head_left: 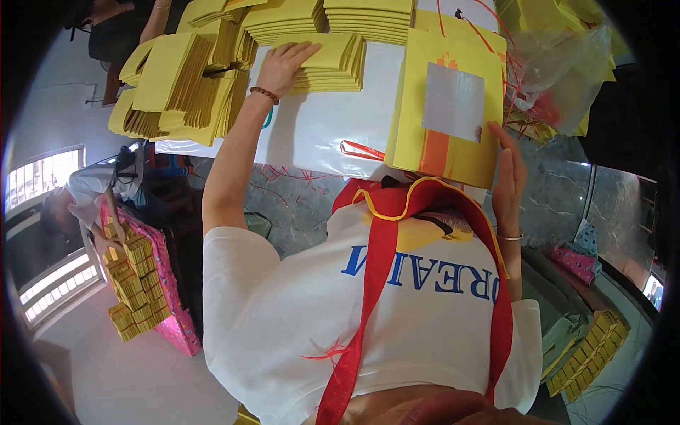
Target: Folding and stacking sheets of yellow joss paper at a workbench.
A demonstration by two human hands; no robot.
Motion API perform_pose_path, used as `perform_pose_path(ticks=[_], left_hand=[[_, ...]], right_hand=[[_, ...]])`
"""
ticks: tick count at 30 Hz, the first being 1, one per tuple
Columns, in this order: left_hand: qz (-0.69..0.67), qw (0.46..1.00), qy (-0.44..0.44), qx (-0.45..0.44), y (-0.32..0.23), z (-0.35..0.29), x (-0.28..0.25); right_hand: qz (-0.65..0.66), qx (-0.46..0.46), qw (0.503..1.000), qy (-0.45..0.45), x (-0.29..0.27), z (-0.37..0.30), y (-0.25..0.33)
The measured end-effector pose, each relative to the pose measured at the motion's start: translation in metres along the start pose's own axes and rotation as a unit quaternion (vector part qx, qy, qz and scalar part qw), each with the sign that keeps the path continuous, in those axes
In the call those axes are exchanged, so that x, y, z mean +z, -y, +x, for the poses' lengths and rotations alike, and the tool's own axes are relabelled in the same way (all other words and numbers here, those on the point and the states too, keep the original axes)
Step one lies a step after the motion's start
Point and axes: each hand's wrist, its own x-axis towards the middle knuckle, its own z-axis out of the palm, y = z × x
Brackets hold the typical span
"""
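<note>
My left hand lies with its fingers stretched over the left end of a short stack of folded yellow paper on the white-covered table. A beaded bracelet circles that wrist. At the right, my right hand is open, its fingers extended along the right side of a thick yellow paper bundle. A whitish label and an orange band are on the bundle's top face. Whether the right palm presses on the bundle, I cannot tell.
More folded yellow stacks crowd the table's far left. A red tie lies near the front edge. Beyond the bundle is a clear plastic bag. Tied yellow bundles stand at the left, near another person.
</note>
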Motion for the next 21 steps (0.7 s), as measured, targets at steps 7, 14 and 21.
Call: perform_pose_path(ticks=[7, 14, 21], left_hand=[[-0.006, 0.997, 0.076, -0.017, 0.005, 0.002, 0.012], [0.038, 0.988, 0.145, -0.042, -0.012, -0.013, 0.031], [0.053, 0.99, 0.125, -0.041, -0.015, -0.012, 0.031]], right_hand=[[-0.036, -0.002, 0.999, 0.012, 0.006, 0.002, -0.004], [-0.068, -0.02, 0.997, 0.008, 0.008, 0.002, -0.009], [-0.098, -0.06, 0.993, 0.006, 0.008, 0.003, -0.009]])
